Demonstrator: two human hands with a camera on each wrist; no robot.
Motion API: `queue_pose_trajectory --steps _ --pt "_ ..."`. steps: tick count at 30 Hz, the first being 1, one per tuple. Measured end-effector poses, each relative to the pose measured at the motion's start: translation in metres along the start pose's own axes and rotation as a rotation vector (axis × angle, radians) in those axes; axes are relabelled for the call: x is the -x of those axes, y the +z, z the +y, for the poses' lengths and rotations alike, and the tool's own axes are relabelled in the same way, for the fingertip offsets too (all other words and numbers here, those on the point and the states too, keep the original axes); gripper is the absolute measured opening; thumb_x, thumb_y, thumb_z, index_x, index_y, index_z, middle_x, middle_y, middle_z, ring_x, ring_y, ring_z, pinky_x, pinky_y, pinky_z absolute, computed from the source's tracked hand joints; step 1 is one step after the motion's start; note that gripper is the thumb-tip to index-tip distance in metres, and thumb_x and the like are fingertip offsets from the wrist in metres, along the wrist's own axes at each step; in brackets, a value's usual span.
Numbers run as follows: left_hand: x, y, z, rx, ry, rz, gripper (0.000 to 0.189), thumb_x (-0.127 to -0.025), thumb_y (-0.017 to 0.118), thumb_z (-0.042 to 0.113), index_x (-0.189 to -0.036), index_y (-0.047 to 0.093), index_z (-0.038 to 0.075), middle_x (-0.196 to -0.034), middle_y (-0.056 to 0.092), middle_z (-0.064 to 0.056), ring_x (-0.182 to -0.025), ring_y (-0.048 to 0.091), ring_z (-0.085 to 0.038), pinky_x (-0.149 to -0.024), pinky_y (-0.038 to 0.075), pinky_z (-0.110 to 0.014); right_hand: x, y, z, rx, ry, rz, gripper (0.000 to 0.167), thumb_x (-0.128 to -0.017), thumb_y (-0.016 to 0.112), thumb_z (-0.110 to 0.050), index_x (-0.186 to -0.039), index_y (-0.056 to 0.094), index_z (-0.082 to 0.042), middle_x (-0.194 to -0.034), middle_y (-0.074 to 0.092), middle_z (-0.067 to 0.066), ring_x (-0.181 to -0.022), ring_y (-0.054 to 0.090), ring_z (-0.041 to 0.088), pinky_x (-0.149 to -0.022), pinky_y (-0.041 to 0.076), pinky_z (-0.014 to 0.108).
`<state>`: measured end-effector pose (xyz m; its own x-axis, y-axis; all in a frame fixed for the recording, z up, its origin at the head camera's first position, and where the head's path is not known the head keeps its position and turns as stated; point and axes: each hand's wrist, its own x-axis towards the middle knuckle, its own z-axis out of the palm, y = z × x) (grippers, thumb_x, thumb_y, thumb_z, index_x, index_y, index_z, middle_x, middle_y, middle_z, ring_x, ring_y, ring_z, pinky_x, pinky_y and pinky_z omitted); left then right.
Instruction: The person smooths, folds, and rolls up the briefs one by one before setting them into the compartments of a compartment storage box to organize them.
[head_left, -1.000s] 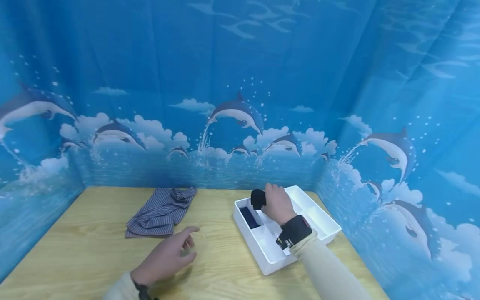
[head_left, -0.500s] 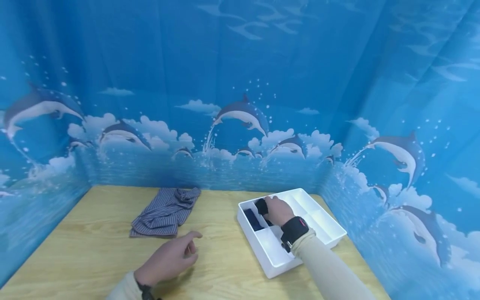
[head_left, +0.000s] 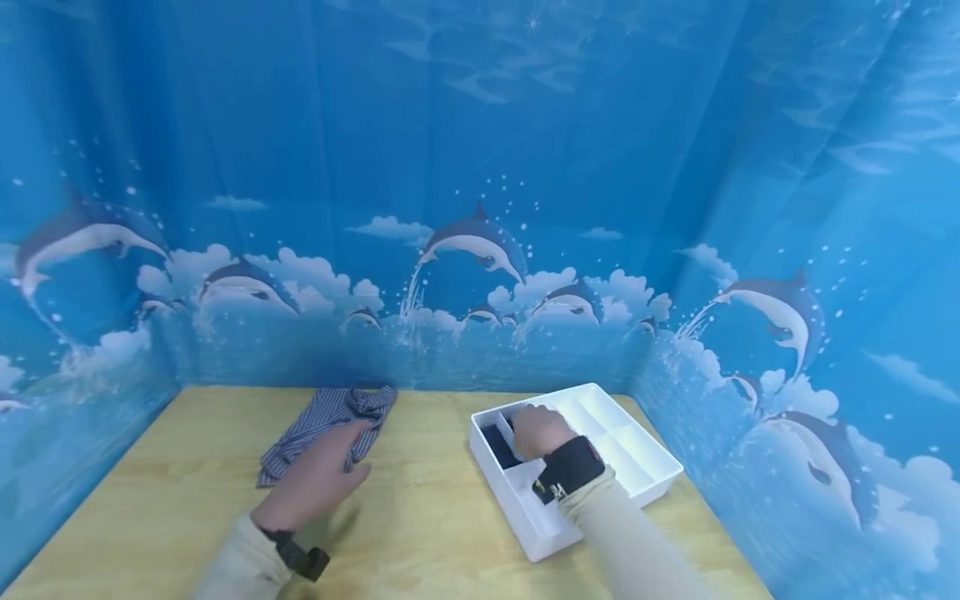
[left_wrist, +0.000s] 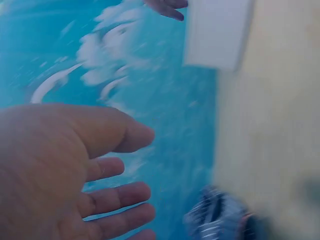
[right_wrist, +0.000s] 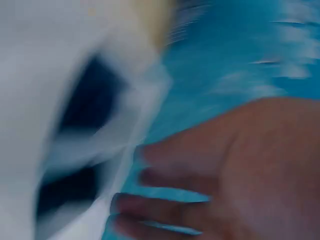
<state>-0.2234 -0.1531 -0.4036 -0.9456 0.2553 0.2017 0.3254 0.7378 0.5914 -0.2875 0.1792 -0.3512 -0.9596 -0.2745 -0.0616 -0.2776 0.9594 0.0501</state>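
Note:
My right hand [head_left: 542, 430] is over the back left of a white divided box [head_left: 504, 508]. Its fingers are loosely extended and empty in the right wrist view, close to the box rim. A dark navy folded bundle [head_left: 499, 447] lies in the leftmost compartment. In the neighbouring compartment sits a black bundle [right_wrist: 70, 189], mostly hidden by the hand in the head view. My left hand [head_left: 318, 479], thumb and fingers spread, holds nothing and overlaps a crumpled striped cloth [head_left: 300, 440] in the head view. That cloth [left_wrist: 217, 215] is at the bottom of the left wrist view.
Wood-grained tabletop [head_left: 427, 492] lies between the cloth and the box. Thin white dividers [head_left: 603, 427] split the box into several compartments. A blue curtain [head_left: 360, 167] printed with dolphins stands behind the table and along its sides.
My right hand has lowered the black bundle into a box compartment and let go of it. My left hand has moved left and forward, toward the striped cloth.

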Motion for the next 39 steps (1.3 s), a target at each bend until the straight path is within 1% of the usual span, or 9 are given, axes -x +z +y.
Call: queue_pose_trajectory --steps 2,4,6,11,17,23,31,36,39 --pt "-0.001 -0.009 -0.003 -0.015 -0.021 0.016 0.063 -0.099 0.069 0.025 -0.153 0.043 0.004 -0.151 0.049 -0.023 -0.133 0.052 -0.044 -0.105 0.045 -0.063 0.004 -0.005 -0.016 -0.120 -0.065 0.081 0.032 -0.100 0.057 -0.015 -0.128 0.067 -0.004 -0.117 0.067 0.017 -0.103 0.066 0.030 -0.085 0.057 0.046" --pt "-0.004 -0.014 -0.004 -0.018 -0.044 0.030 0.066 -0.101 0.068 0.031 -0.156 0.039 0.007 -0.155 0.044 -0.024 -0.138 0.046 -0.046 -0.106 0.042 -0.066 0.007 -0.004 -0.032 -0.220 -0.150 0.184 0.046 -0.103 0.057 -0.022 -0.146 0.054 -0.005 -0.137 0.059 0.020 -0.122 0.061 0.034 -0.096 0.054 0.048" --pt "-0.006 -0.018 -0.004 -0.015 -0.053 0.037 0.070 -0.101 0.067 0.036 -0.158 0.036 0.009 -0.157 0.041 -0.024 -0.140 0.042 -0.047 -0.107 0.040 -0.068 0.010 0.003 -0.045 -0.295 -0.212 0.270 0.055 -0.104 0.059 -0.028 -0.152 0.047 -0.006 -0.147 0.053 0.020 -0.132 0.055 0.036 -0.102 0.052 0.049" --pt "-0.007 -0.016 -0.005 -0.019 -0.033 0.053 0.076 -0.099 0.070 0.035 -0.160 0.033 0.008 -0.159 0.038 -0.024 -0.143 0.038 -0.048 -0.109 0.038 -0.068 0.011 0.028 -0.059 -0.367 -0.258 0.381 0.061 -0.101 0.063 -0.033 -0.153 0.046 -0.007 -0.149 0.053 0.017 -0.135 0.053 0.033 -0.107 0.049 0.048" --pt "-0.006 -0.011 -0.011 -0.079 0.005 0.096 0.076 -0.097 0.073 0.028 -0.158 0.035 0.005 -0.157 0.040 -0.025 -0.141 0.040 -0.049 -0.109 0.038 -0.068 0.008 0.046 -0.059 -0.445 -0.235 0.359 0.065 -0.100 0.065 -0.031 -0.156 0.043 -0.007 -0.153 0.049 0.019 -0.139 0.049 0.035 -0.111 0.044 0.051" --pt "-0.002 -0.012 -0.011 -0.148 -0.021 0.121 0.075 -0.096 0.073 0.029 -0.156 0.037 0.002 -0.154 0.041 -0.027 -0.140 0.040 -0.051 -0.109 0.035 -0.071 0.002 0.051 -0.064 -0.464 -0.254 0.335 0.066 -0.099 0.064 -0.031 -0.156 0.042 -0.006 -0.153 0.048 0.020 -0.139 0.049 0.037 -0.113 0.042 0.050" --pt "-0.003 -0.012 -0.014 -0.170 -0.030 0.129 0.075 -0.095 0.074 0.030 -0.155 0.038 0.002 -0.154 0.039 -0.030 -0.142 0.035 -0.054 -0.110 0.030 -0.073 0.000 0.051 -0.064 -0.446 -0.245 0.337 0.066 -0.099 0.065 -0.031 -0.156 0.042 -0.007 -0.153 0.049 0.018 -0.139 0.049 0.035 -0.113 0.042 0.049" --pt "-0.004 -0.009 -0.019 -0.197 -0.030 0.133 0.070 -0.096 0.073 0.026 -0.153 0.042 0.001 -0.150 0.044 -0.033 -0.136 0.042 -0.054 -0.108 0.034 -0.072 -0.001 0.051 -0.064 -0.483 -0.238 0.311 0.066 -0.100 0.064 -0.031 -0.157 0.041 -0.009 -0.155 0.047 0.017 -0.140 0.048 0.035 -0.113 0.043 0.049" --pt "-0.003 -0.005 -0.022 -0.190 -0.063 0.100 0.069 -0.096 0.072 0.024 -0.153 0.042 -0.001 -0.149 0.044 -0.035 -0.135 0.043 -0.056 -0.106 0.036 -0.072 -0.001 0.052 -0.064 -0.494 -0.240 0.294 0.066 -0.100 0.064 -0.031 -0.157 0.041 -0.008 -0.155 0.047 0.017 -0.140 0.048 0.034 -0.113 0.043 0.049"
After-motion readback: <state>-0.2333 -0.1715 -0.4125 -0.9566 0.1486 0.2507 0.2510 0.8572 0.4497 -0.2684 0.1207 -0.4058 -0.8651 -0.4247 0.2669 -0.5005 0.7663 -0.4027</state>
